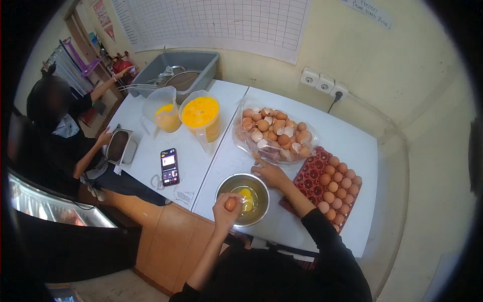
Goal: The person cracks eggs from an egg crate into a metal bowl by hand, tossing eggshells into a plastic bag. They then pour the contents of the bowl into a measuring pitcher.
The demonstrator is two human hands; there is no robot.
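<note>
Egg (230, 204) grasped by left hand (224, 213) over bowl (267, 201); right hand's (272, 175) grip, near bag (241, 142), cannot be told. If egg is over-squeezed, yolks (245, 193) may be littered with shell.

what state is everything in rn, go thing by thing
left hand: gripping an egg
right hand: beside the bowl, nothing visibly held
steel bowl: raw egg inside, yolks look whole
egg tray: partly filled
plastic bag: loaded with broken shells
large jug: nearly full, yellow liquid
small jug: partly full
phone: screen lit
gray tub: holding strainers
black plug: plugged in
</note>
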